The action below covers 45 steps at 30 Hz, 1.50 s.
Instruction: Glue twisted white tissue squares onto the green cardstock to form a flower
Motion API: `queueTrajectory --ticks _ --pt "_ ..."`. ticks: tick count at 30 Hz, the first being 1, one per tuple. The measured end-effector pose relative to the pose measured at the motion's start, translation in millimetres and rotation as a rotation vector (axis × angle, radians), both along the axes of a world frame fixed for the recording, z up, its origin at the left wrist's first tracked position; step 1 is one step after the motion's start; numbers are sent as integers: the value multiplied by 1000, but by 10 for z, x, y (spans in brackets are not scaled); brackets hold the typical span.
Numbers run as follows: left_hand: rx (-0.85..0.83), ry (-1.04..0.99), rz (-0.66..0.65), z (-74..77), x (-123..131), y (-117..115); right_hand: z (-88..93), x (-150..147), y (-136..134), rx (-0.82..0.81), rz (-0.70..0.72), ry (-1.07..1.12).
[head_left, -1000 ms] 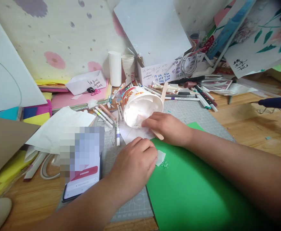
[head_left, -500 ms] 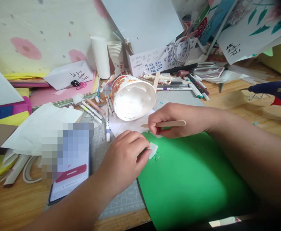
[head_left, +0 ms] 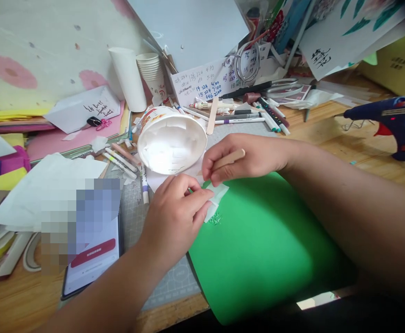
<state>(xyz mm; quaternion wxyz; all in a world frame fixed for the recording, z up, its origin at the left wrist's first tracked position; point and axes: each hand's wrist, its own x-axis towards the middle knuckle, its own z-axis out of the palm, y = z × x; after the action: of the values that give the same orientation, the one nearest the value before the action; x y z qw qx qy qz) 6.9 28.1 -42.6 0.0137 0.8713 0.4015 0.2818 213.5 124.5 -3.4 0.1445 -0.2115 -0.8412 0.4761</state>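
My right hand (head_left: 239,157) is closed around a wooden craft stick (head_left: 230,158), its fingertips at the upper edge of a small white paper piece (head_left: 219,190). My left hand (head_left: 176,210) pinches the same piece from the left, thumb and index finger together. The paper lies over the upper left of a bright green sheet (head_left: 268,231). Just below the paper, a whitish, wet-looking patch (head_left: 215,218) marks the green surface. Beyond my hands a white paper tub (head_left: 174,138) rests on its side, its opening towards me, with white material inside.
A phone (head_left: 95,259) lies left on the grey cutting mat (head_left: 169,282). At right stands a blue glue gun (head_left: 393,122). Markers (head_left: 244,121), another flat wooden stick (head_left: 212,115) and stacked paper cups (head_left: 150,76) fill the back. Loose white paper (head_left: 46,189) lies left.
My right hand has moved left and closer to my left hand, onto the paper piece's edge. More of the white paper now shows between them. The view has shifted somewhat.
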Motion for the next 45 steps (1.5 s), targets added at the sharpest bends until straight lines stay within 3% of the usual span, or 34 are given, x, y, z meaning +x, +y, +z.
queueTrajectory --ticks 8,13,18,24,34,45 --pt "-4 -9 20 12 12 47 -202 -99 11 7 -298 453" --pt "-204 -44 -14 47 -23 11 -118 -153 50 -134 -504 712" --pt "-443 -113 47 132 -113 -59 71 114 -173 -253 -470 441" --pt "-367 -64 -74 118 -112 -111 8 273 -552 -218 -497 264" --pt "-261 -63 -94 110 -82 -92 -163 -126 -439 -140 -415 96" --pt "-213 28 -102 87 -80 -112 -230 -153 -433 -152 -325 71"
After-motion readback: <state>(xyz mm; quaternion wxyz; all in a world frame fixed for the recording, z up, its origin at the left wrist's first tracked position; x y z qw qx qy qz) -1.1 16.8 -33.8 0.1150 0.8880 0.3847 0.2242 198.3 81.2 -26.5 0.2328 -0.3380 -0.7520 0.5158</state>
